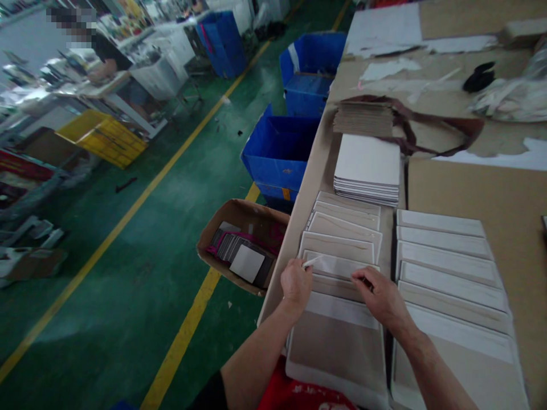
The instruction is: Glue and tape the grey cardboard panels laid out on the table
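Note:
My left hand (296, 282) is closed on a thin white strip (313, 261) at the left edge of a row of overlapping beige panels (337, 336). Over the right side of the same row is my right hand (376, 290), its fingers pinched together; whatever they hold, if anything, is too small to make out. The panels have white borders and lie flat, fanned along the table. A second fanned row (457, 347) lies to the right. Beyond the left row sits a stack of white boards (367, 162).
A brown stack (363, 118) with a dark strap (453, 131) lies farther back on the table (474, 185). Left of the table stand a cardboard box (209, 230) of plates and blue bins (277, 165). A person (109, 60) sits at a far workstation.

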Motion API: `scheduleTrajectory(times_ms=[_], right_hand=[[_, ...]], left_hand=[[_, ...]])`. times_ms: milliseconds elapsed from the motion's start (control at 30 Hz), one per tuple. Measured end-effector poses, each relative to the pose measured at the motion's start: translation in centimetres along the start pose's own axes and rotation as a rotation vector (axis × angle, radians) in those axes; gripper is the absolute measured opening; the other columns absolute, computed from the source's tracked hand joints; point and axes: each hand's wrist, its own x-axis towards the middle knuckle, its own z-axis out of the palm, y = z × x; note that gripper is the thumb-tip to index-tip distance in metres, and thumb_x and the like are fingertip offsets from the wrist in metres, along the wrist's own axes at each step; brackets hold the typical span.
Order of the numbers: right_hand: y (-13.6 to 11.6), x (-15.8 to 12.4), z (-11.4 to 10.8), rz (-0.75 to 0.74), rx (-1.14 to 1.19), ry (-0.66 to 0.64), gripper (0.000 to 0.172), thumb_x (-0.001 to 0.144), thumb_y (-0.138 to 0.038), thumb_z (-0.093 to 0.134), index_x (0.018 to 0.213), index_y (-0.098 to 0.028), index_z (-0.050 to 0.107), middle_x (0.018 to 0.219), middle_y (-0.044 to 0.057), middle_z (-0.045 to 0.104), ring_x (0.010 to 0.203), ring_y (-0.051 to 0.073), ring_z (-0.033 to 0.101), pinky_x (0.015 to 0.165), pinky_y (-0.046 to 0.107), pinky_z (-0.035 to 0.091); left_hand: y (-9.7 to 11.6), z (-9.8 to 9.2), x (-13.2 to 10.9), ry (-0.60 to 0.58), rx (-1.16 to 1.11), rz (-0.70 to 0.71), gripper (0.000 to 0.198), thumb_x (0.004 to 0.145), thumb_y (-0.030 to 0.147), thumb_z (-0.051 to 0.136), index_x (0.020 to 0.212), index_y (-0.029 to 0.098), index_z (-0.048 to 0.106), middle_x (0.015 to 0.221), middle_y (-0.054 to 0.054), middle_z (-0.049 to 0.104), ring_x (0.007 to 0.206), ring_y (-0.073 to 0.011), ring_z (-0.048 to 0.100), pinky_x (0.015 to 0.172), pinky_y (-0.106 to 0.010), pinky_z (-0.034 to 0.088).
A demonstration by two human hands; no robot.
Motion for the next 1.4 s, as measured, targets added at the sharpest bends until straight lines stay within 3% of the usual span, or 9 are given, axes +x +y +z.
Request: scheduleTrajectory(times_ms=[300, 533, 733, 1000, 1267, 1400], right_hand=[[0.3, -3.6, 0.4, 0.108, 0.095, 0.055, 0.019, 0.088, -0.037, 0.050, 0.084, -0.024, 0.063, 0.082, 0.002, 0.065, 0.078, 0.018, 0.062, 0.072, 0.029, 0.046], [1.7, -3.8, 1.7, 0.382, 0.049, 0.094, 0.021, 0.085, -0.041, 0.049, 0.085, -0.023, 0.060, 0.080, 0.003, 0.068, 0.073, 0.021, 0.064, 0.069, 0.032, 0.046], [1.6, -3.7, 2.9, 0.408, -0.018, 0.139, 0.019, 0.085, -0.038, 0.046, 0.087, -0.023, 0.057, 0.082, 0.004, 0.066, 0.075, 0.021, 0.063, 0.070, 0.032, 0.044], [1.5, -3.6, 2.9, 0.439, -0.020, 0.155, 0.021, 0.085, -0.041, 0.047, 0.084, -0.023, 0.057, 0.081, 0.004, 0.067, 0.074, 0.021, 0.063, 0.070, 0.032, 0.043], [0.9, -2.7, 2.2, 0.572, 0.047, 0.325, 0.026, 0.080, -0.049, 0.053, 0.078, -0.024, 0.058, 0.068, 0.003, 0.066, 0.064, 0.021, 0.061, 0.064, 0.031, 0.041], [1.0, -3.0, 1.9, 0.624, 0.286, 0.423, 0.028, 0.077, -0.051, 0.058, 0.081, -0.023, 0.060, 0.058, -0.002, 0.059, 0.055, 0.017, 0.055, 0.058, 0.029, 0.041]], left_hand=[[0.4, 0.5, 0.6, 0.021, 0.027, 0.014, 0.018, 0.080, 0.026, 0.059, 0.089, 0.017, 0.071, 0.088, -0.010, 0.073, 0.082, -0.0222, 0.068, 0.070, -0.026, 0.043], [0.1, 0.6, 0.2, 0.041, 0.009, 0.072, 0.014, 0.079, 0.022, 0.055, 0.085, 0.018, 0.067, 0.085, -0.007, 0.072, 0.081, -0.0202, 0.067, 0.070, -0.025, 0.041], [0.2, 0.3, 1.0, 0.039, 0.005, 0.024, 0.016, 0.077, 0.023, 0.057, 0.087, 0.018, 0.067, 0.083, -0.009, 0.073, 0.080, -0.0226, 0.067, 0.067, -0.026, 0.041], [-0.3, 0.5, 1.4, 0.046, 0.006, 0.014, 0.018, 0.077, 0.027, 0.058, 0.089, 0.017, 0.068, 0.085, -0.011, 0.073, 0.080, -0.0235, 0.068, 0.066, -0.026, 0.041], [-0.2, 0.5, 1.8, 0.051, 0.003, 0.023, 0.020, 0.077, 0.027, 0.062, 0.093, 0.016, 0.067, 0.085, -0.012, 0.073, 0.082, -0.0250, 0.069, 0.064, -0.027, 0.042], [-0.1, 0.6, 2.1, 0.051, -0.001, 0.026, 0.018, 0.078, 0.023, 0.060, 0.094, 0.017, 0.065, 0.085, -0.010, 0.073, 0.080, -0.0231, 0.068, 0.065, -0.026, 0.042]])
